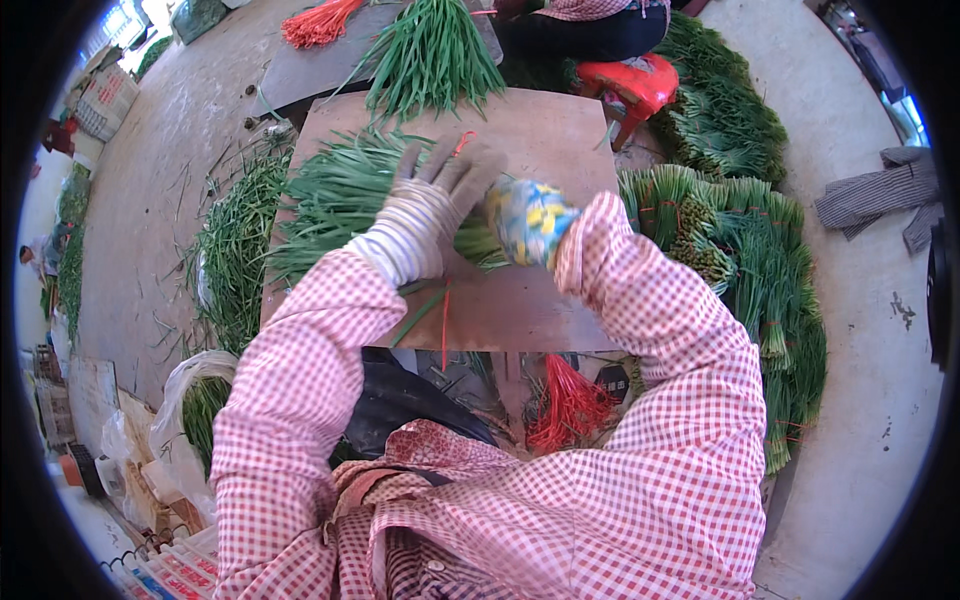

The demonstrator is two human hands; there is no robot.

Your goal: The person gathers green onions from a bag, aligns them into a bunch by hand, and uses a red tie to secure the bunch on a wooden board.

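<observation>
A loose bunch of green garlic chives (337, 199) lies across the low board table (540, 307), leaves to the left. My left hand (442, 180), in a pale striped glove, rests over the bunch with fingers spread. My right hand (529, 221), in a blurred blue-and-yellow patterned covering, is close against the stalk end at the right; its fingers are hidden. A red tie strand (446, 322) runs from beneath the bunch over the table's near edge. Another bit of red strand (465, 141) shows just past my left fingertips.
Another chive bunch (431, 60) and red ties (319, 22) lie at the far side, near a person (585, 30) and red stool (630, 82). Tied bundles (750, 247) line the right floor; loose leaves (244, 247) heap left. More red ties (566, 405) hang below the near edge.
</observation>
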